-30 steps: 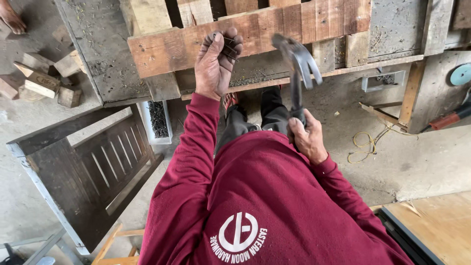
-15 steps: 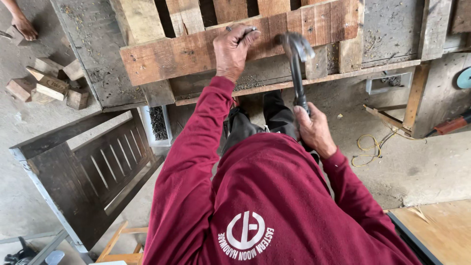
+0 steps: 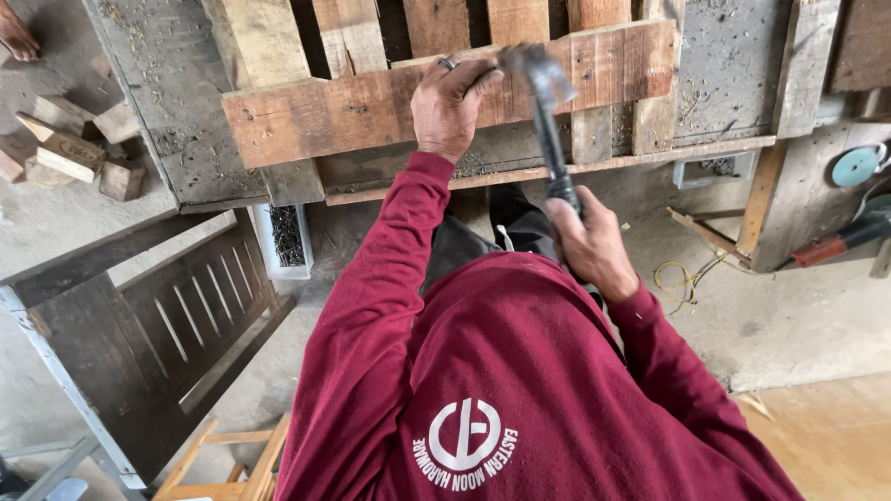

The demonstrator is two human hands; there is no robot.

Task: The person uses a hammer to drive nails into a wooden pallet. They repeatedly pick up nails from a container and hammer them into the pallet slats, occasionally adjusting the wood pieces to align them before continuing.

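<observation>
the hammer stands nearly upright in the right hand, which is wrapped tight round the low end of the handle; its head is up at the top edge of the plank, touching or just off the wood, i cannot tell which. just left of the hammer head, the left hand rests on the same plank, fingers pinched together at the top edge as if on something small, too small to make out; a ring shows on one finger.

the plank lies crosswise over several upright slats and sits on a rough grey bench. the plank and bench edge lie between both hands and the person's dark trousers. below the grip, the red sleeves cover most of the near view.

left of the left arm, a white tray of nails sits on the floor beside a dark slatted panel. further left are wood blocks. right of the hammer hand are a yellow cord, a red-handled tool and a blue disc.
</observation>
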